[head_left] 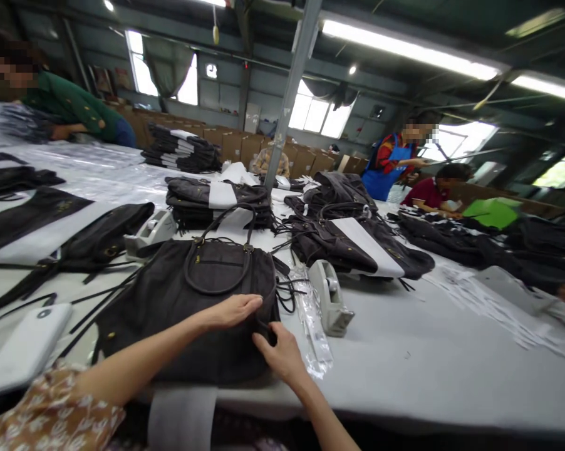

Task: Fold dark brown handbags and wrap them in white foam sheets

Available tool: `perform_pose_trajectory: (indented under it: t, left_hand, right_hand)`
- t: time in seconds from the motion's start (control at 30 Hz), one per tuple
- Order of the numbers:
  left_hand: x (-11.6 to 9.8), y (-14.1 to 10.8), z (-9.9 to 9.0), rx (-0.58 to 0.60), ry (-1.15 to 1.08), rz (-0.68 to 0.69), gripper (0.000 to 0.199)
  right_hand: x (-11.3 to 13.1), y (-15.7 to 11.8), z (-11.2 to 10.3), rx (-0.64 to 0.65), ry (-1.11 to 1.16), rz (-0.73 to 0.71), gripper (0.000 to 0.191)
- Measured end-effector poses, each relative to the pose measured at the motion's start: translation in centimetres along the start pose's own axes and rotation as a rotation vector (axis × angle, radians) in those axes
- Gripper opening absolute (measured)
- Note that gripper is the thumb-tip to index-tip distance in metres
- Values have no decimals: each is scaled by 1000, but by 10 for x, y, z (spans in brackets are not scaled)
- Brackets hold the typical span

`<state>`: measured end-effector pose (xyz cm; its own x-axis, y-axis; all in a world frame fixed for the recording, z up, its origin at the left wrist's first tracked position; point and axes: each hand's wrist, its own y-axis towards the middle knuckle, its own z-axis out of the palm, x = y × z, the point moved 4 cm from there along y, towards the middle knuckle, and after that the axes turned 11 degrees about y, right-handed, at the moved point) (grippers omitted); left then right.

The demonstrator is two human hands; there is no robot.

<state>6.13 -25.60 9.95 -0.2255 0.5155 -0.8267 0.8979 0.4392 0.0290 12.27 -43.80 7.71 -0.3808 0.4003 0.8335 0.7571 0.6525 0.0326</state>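
A dark grey handbag (183, 338) lies on the table in front of me, its two looped handles (217, 291) folded over its upper part. My left hand (238, 310) rests flat on the bag near its right side, fingers stretched out. At the bag's right edge, my right hand (282, 354) pinches the fabric between thumb and fingers. Thin black cords trail from both sides of the bag. Part of its front is hidden under my left forearm.
Grey tape dispensers stand right (330, 297) and behind left (151, 235) of the bag. Clear plastic packets (313, 319) lie beside the right one. A white phone (26, 347) sits at left. Stacked bags with white paper bands (352, 244) surround this spot; several people work beyond.
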Motion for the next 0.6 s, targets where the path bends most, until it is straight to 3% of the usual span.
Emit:
perform_pose_trajectory:
  t: [0.1, 0.17, 0.23, 0.3, 0.37, 0.43, 0.6]
  left_hand:
    - [24, -18, -58, -27, 153, 2, 38]
    - [45, -38, -105, -100, 451, 6, 45]
    - [72, -68, -150, -220, 816, -90, 56]
    - [102, -100, -181, -273, 935, -254, 67]
    - [127, -125, -192, -237, 796, -335, 68]
    - [143, -137, -189, -216, 615, -314, 61]
    - [155, -128, -172, -309, 477, -216, 43]
  right_hand:
    - [-4, 5, 3, 19, 73, 7, 23]
    - [-7, 10, 3, 3, 100, 6, 26]
    - [-7, 16, 2, -41, 84, 19, 31]
    - [-1, 22, 2, -105, 34, 32, 34]
    - [10, 26, 4, -154, -37, 17, 36]
    - [22, 30, 9, -163, -120, -20, 41]
    - [32, 33, 15, -146, -260, -83, 20]
